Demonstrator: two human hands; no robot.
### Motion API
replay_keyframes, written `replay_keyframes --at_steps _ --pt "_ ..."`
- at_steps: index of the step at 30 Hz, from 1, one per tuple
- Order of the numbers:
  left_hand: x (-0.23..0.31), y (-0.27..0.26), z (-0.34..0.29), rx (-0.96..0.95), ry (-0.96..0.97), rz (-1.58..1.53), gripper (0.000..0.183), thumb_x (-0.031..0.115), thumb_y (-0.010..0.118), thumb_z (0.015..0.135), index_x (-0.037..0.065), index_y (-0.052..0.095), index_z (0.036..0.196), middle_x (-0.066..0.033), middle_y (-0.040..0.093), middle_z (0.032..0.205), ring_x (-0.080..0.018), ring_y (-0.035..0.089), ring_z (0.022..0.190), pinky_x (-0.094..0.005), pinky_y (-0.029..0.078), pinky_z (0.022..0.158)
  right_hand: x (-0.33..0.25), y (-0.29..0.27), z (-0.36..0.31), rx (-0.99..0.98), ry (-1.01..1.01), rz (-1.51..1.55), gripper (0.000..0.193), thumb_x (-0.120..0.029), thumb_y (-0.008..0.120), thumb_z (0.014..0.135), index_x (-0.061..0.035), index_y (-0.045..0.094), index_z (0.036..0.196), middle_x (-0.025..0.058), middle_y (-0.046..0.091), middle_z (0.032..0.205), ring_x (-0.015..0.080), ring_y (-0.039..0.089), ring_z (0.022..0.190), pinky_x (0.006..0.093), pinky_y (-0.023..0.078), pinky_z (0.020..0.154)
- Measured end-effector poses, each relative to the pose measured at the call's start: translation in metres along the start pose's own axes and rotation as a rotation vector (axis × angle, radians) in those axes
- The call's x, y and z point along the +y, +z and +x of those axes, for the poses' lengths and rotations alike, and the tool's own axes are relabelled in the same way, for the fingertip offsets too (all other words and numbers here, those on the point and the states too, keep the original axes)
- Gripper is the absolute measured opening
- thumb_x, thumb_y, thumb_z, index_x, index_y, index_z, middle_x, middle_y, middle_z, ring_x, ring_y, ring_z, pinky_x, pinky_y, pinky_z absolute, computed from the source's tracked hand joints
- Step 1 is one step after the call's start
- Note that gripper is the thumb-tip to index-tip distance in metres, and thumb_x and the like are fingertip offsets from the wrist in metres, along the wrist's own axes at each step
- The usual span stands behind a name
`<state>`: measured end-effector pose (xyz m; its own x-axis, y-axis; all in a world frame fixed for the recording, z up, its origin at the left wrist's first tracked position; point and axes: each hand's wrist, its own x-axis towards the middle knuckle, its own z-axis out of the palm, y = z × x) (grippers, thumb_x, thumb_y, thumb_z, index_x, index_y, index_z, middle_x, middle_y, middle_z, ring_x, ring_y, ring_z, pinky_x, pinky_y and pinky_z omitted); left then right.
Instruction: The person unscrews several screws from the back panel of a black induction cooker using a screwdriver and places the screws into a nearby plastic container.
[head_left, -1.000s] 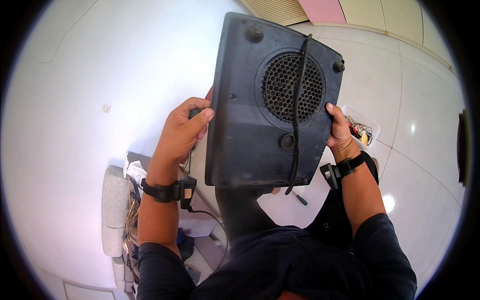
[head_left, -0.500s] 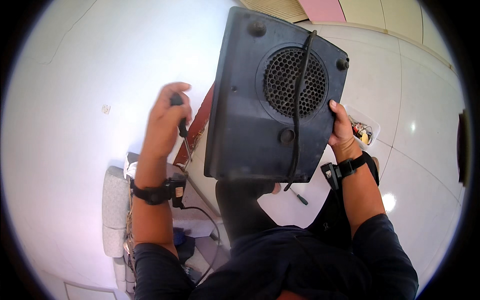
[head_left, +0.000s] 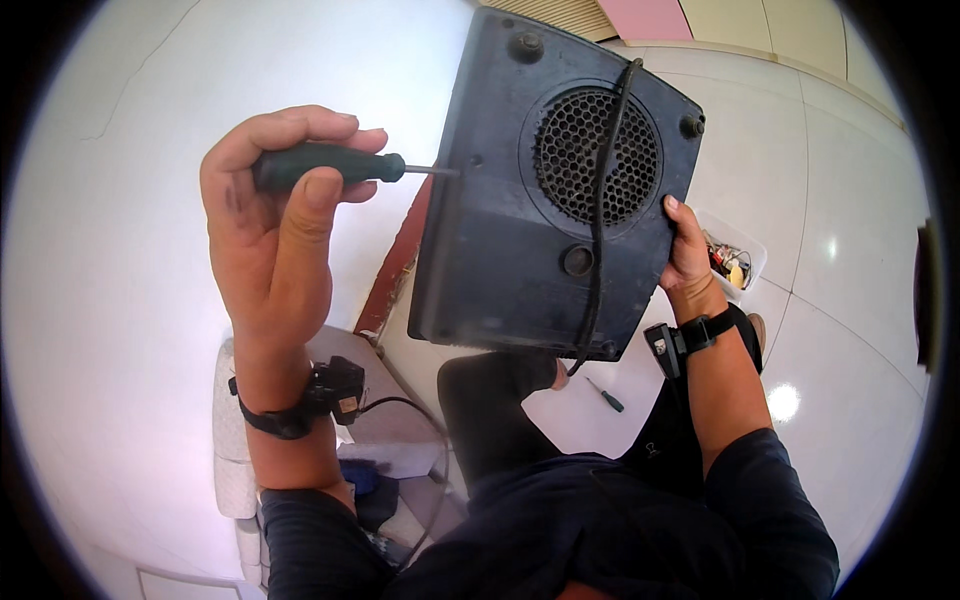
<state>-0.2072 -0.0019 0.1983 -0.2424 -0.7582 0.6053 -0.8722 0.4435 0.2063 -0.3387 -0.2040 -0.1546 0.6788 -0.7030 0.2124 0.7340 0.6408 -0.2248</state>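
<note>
My left hand (head_left: 275, 220) is closed around the dark green handle of a screwdriver (head_left: 320, 165). Its thin shaft points right, and the tip lies over the left part of a black induction cooker (head_left: 480, 255), close to a small screw hole (head_left: 475, 160). Whether the tip touches the casing I cannot tell. The cooker stands tilted with its underside facing me, showing a round honeycomb vent (head_left: 590, 150), stubby feet and a black power cord (head_left: 597, 220) hanging across it. My right hand (head_left: 687, 250) grips the cooker's right edge, thumb on the underside, other fingers hidden behind.
A second green screwdriver (head_left: 606, 396) lies on the pale tiled floor between my legs. Beyond my right hand stands a clear plastic box (head_left: 748, 262) of small parts and tools. A white wall (head_left: 120, 230) rises at left, above a grey cushioned seat (head_left: 235, 430).
My left hand has risen and turned, swinging the screwdriver from pointing down to pointing right at the cooker. The cooker has shifted only slightly; my right hand keeps its hold.
</note>
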Motion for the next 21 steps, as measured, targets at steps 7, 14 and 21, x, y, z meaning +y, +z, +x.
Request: replay_keyframes --at_steps 7,14,21 --pt "-0.0050 0.0046 0.0025 0.010 0.069 0.016 0.026 0.017 0.050 0.106 0.003 0.044 0.126 -0.0193 0.062 0.118 -0.0330 0.070 0.107 -0.0352 0.064 0.081 -0.0020 0.0031 -0.0020 0.002 -0.005 -0.004 0.049 -0.030 0.061 0.096 0.0014 0.056 0.133 0.0173 0.068 0.125 0.0304 0.068 0.110 0.0441 0.054 0.100" --pt "-0.0085 0.0064 0.0018 0.054 0.077 -0.001 0.025 0.015 0.049 0.106 0.003 0.044 0.126 -0.0198 0.062 0.117 -0.0333 0.070 0.107 -0.0358 0.064 0.082 -0.0028 0.0007 -0.0011 -0.011 -0.008 0.003 0.045 -0.029 0.059 0.097 0.0015 0.058 0.131 0.0173 0.069 0.122 0.0299 0.069 0.108 0.0443 0.055 0.098" --pt "-0.0108 0.0049 -0.0008 0.233 -0.126 -0.263 0.025 0.015 0.047 0.107 0.001 0.041 0.126 -0.0193 0.060 0.120 -0.0357 0.068 0.109 -0.0381 0.063 0.086 -0.0039 0.0024 -0.0015 0.001 -0.012 0.000 0.044 -0.027 0.061 0.096 0.0022 0.059 0.129 0.0168 0.068 0.122 0.0293 0.068 0.109 0.0434 0.053 0.099"
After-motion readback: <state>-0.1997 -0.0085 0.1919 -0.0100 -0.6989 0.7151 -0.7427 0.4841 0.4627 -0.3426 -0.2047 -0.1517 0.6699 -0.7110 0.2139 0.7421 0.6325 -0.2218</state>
